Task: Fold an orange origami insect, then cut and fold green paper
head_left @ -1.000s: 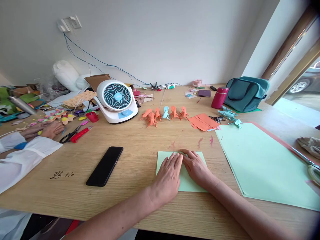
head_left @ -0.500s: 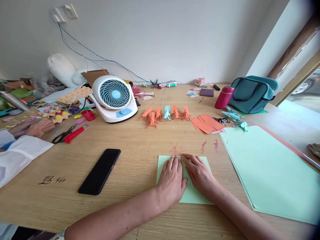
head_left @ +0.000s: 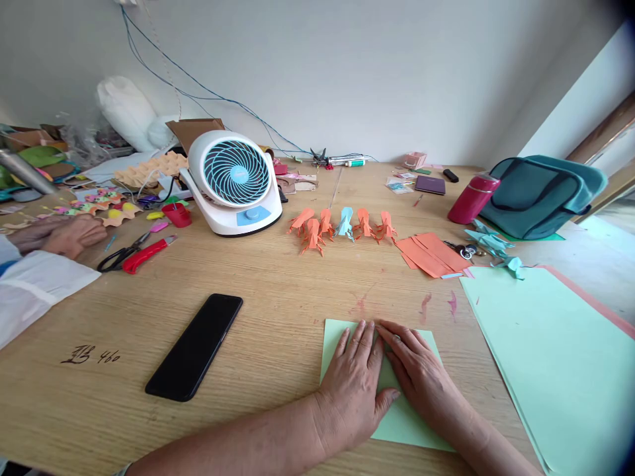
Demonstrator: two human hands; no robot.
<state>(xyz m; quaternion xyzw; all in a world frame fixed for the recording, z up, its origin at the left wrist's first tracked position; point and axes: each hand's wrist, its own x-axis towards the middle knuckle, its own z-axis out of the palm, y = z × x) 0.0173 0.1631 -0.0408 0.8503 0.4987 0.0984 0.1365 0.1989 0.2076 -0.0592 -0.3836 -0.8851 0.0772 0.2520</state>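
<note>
A pale green sheet of paper point(head_left: 409, 426) lies on the wooden table in front of me. My left hand point(head_left: 354, 383) rests flat on its left half, fingers stretched forward and thumb out to the side. On the right half, my right hand point(head_left: 417, 363) presses down with its fingers extended and angled inward. The fingertips of both hands almost meet near the paper's far edge. Neither hand grasps anything. Much of the sheet's middle is hidden under them.
Beyond the paper stand several folded orange paper figures point(head_left: 312, 235) and a blue one point(head_left: 344, 223). Orange sheets point(head_left: 434, 254) and large green sheets point(head_left: 555, 350) lie right. A phone point(head_left: 196, 347), scissors point(head_left: 124, 254) and a fan point(head_left: 233, 178) are left, near another person's hands point(head_left: 74, 235).
My view has tilted and shifted, so the table things appear displaced. Both hands stay on the green paper, the left with its fingers spread a little wider.
</note>
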